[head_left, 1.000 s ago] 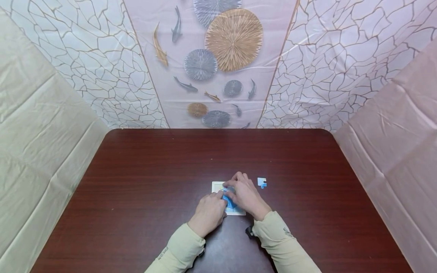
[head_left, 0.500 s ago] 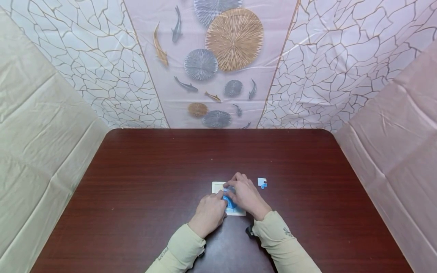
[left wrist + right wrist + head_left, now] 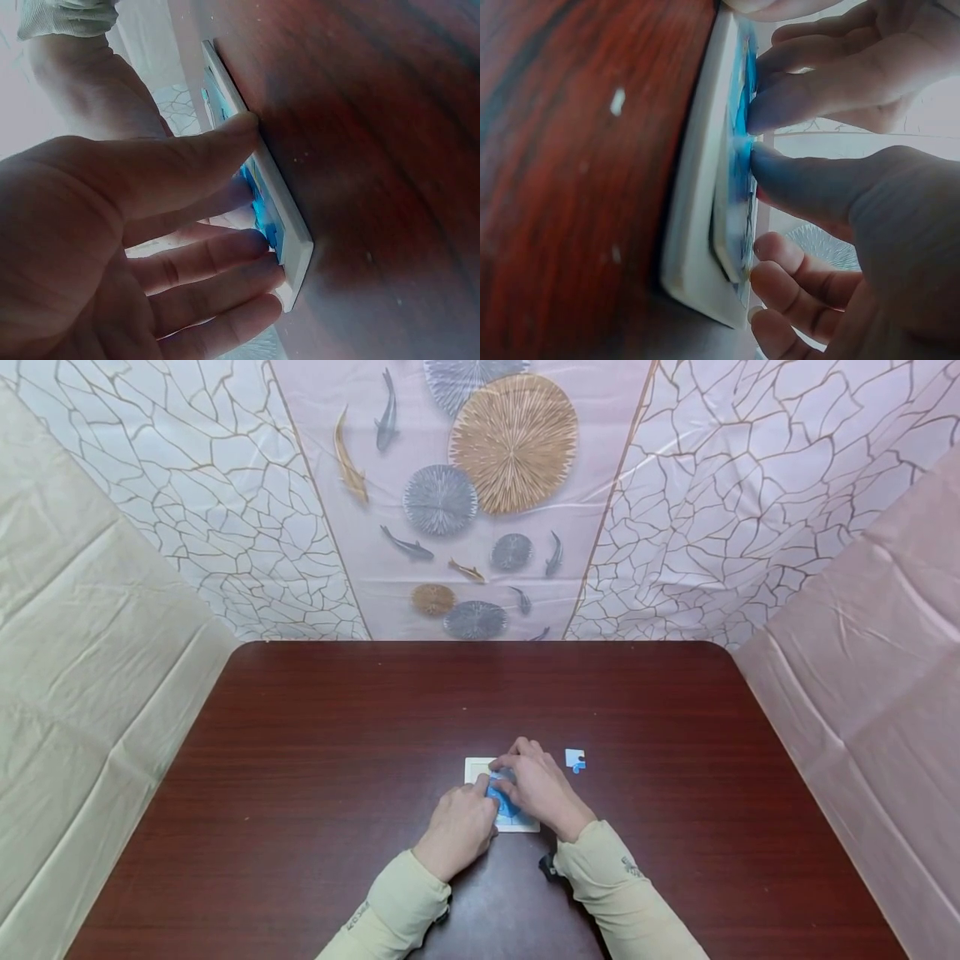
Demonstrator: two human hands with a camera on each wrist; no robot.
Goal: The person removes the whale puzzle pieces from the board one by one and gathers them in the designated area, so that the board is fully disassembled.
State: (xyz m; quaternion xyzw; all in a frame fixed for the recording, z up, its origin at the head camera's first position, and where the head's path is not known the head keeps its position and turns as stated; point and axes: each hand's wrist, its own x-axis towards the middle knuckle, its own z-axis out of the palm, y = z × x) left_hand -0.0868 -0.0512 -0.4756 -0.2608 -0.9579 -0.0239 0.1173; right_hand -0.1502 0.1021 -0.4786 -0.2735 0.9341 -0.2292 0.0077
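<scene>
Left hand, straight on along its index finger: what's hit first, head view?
Probably the right hand: its fingers lie just ahead of the left hand, over the puzzle board. Heights are hard to judge from above, so it might slip under them.

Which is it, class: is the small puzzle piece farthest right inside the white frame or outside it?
Outside: the head view shows the puzzle piece lying on the table, apart from the white frame.

Marks (image 3: 630, 867) on sleeves (image 3: 397, 900) illeg.
</scene>
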